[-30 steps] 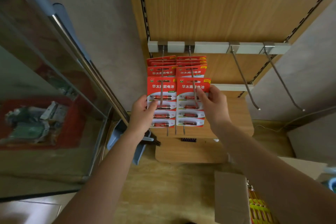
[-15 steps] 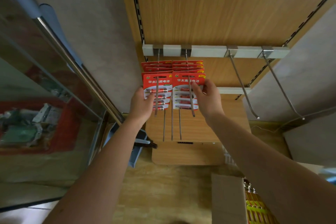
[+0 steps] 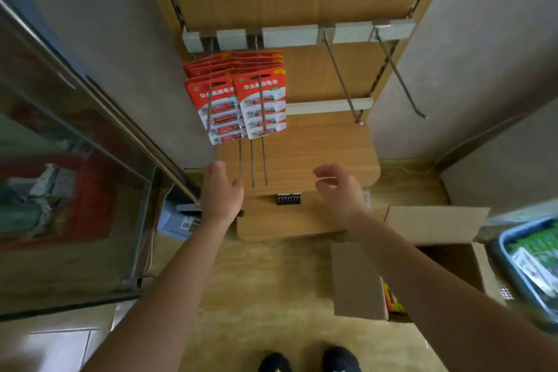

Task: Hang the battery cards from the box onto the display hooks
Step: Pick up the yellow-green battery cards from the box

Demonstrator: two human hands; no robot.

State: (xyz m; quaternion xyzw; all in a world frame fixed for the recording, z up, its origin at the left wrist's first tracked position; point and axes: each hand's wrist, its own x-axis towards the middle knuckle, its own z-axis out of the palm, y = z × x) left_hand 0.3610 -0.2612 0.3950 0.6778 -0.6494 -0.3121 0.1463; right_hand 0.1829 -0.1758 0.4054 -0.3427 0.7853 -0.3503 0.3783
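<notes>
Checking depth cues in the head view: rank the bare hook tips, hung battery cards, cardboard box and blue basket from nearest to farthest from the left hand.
1. Bare hook tips, just right of the left hand.
2. Battery cards, hanging above it.
3. Cardboard box, on the floor, lower right.
4. Blue basket, at the far right edge.

1 head camera, facing down, near display hooks (image 3: 342, 81).

battery cards (image 3: 238, 106) hang on hooks (image 3: 262, 106) | left hand (image 3: 222, 190), right hand (image 3: 338, 190) empty below | box (image 3: 356, 281) lower right
</notes>
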